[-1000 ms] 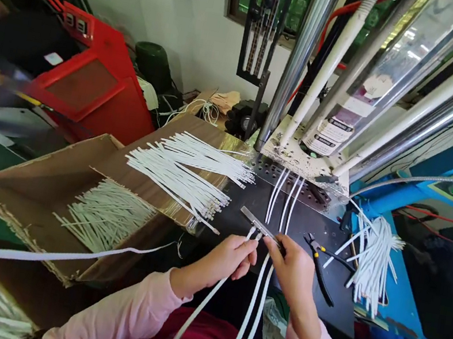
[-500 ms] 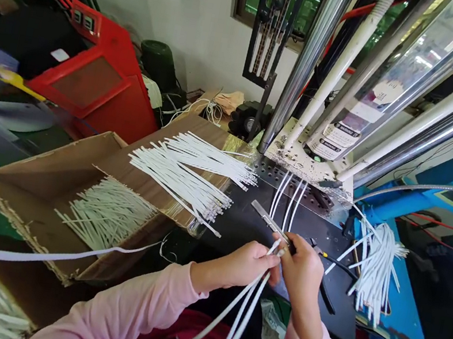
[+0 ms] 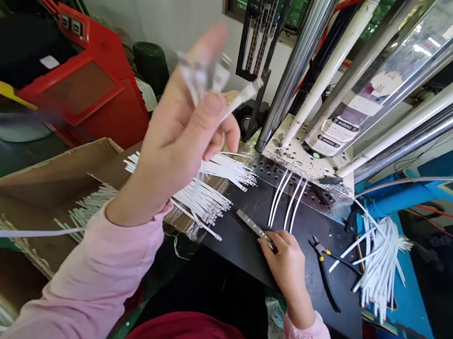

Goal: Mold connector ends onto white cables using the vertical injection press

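Observation:
My left hand (image 3: 175, 137) is raised in front of the press, fingers closed on white cables (image 3: 245, 94). Their small connector ends stick up above the thumb, partly blurred. Low on the black table, my right hand (image 3: 285, 264) grips one end of a narrow metal bar (image 3: 251, 224), which lies slanted to the upper left. Just beyond it, several thin white cables (image 3: 277, 199) run out from under the press (image 3: 287, 139). To the right of that hand lie diagonal cutters (image 3: 326, 278) with black and yellow handles, spread apart.
Behind my left hand, white cable pieces (image 3: 207, 204) lie in layers on a board. Cardboard boxes (image 3: 5, 203) with more cables stand at the left. A bundle of white cables (image 3: 384, 267) rests on the blue surface at right. A red machine (image 3: 92, 84) is farther left.
My left hand has moved up and left, away from my right hand, carrying the white cables. My right hand has lowered the metal bar to the table.

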`<state>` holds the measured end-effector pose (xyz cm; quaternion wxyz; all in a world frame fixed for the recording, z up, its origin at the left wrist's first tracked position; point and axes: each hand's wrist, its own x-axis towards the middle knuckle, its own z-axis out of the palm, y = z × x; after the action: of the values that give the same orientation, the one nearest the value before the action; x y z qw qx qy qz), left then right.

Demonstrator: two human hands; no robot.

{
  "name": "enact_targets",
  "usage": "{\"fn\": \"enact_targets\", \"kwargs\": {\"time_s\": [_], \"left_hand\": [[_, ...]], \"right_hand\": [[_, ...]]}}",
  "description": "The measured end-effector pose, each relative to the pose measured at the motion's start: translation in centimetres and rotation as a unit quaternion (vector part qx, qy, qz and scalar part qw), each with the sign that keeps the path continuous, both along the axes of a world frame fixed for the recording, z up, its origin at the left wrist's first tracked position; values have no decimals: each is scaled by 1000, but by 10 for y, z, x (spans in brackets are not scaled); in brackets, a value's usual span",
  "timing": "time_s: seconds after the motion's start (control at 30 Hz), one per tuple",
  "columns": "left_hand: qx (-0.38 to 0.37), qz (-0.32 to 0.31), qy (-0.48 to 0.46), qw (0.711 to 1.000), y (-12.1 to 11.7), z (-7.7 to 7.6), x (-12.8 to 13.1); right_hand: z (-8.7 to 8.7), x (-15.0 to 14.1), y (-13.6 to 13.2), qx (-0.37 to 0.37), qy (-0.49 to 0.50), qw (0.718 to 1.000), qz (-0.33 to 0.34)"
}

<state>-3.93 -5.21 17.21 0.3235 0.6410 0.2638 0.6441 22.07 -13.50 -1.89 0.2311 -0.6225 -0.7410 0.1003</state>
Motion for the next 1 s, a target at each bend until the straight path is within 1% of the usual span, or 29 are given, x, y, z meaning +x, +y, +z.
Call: {"fn": "enact_targets", "kwargs": {"time_s": [0.03, 0.07, 0.1, 0.13, 0.2, 0.27, 0.3, 0.33, 0.37, 0.4, 0.43, 0.53, 0.6, 0.7, 0.77, 0.83, 0.87, 0.93, 0.97, 1.0], "left_hand": [[34, 18, 73, 997, 6, -4, -4], [50, 32, 160, 985, 12, -13, -7], [53, 39, 250, 966, 18, -26, -11], [49, 40, 335, 940, 24, -43, -14], [38, 28, 452, 891, 34, -84, -23], [-6, 8, 532, 847, 39, -123, -32], [-34, 7, 553, 832, 40, -139, -36], [-62, 8, 565, 822, 39, -151, -40], [-84, 10, 571, 817, 37, -159, -43], [-99, 8, 573, 813, 35, -163, -46], [-108, 1, 575, 811, 33, -164, -47], [-113, -2, 575, 810, 33, -156, -42], [-107, 25, 573, 812, 40, -150, -34], [-89, 78, 579, 806, 59, -146, -15], [-73, 98, 580, 806, 74, -146, -2], [-59, 97, 576, 810, 86, -148, 10], [-53, 85, 576, 811, 91, -150, 15], [-42, 53, 588, 806, 98, -155, 25], [-36, 41, 598, 799, 100, -159, 29], [-31, 33, 610, 791, 101, -162, 32]], "right_hand": [[0, -1, 1, -2, -16, 1000, 14], [1, -2, 3, -10, -22, 999, 25], [3, -2, 7, -19, -19, 999, 34], [6, -2, 13, -28, -10, 999, 40], [14, -4, 32, -33, 14, 998, 47], [21, -13, 58, -27, 24, 998, 54], [23, -19, 72, -28, 17, 998, 58], [25, -26, 87, -32, 3, 998, 62], [25, -34, 102, -39, -25, 997, 65], [25, -42, 116, -47, -60, 995, 67], [24, -50, 127, -53, -96, 992, 67], [20, -72, 150, -63, -168, 981, 72], [19, -81, 153, -60, -187, 978, 75], [24, -81, 142, -47, -218, 971, 88], [29, -68, 129, -2, -246, 964, 100], [32, -41, 112, 81, -273, 954, 97], [34, -23, 103, 134, -276, 948, 84], [35, 18, 84, 241, -233, 941, 34], [36, 39, 73, 309, -185, 933, -7], [37, 57, 62, 376, -133, 915, -57]]}}
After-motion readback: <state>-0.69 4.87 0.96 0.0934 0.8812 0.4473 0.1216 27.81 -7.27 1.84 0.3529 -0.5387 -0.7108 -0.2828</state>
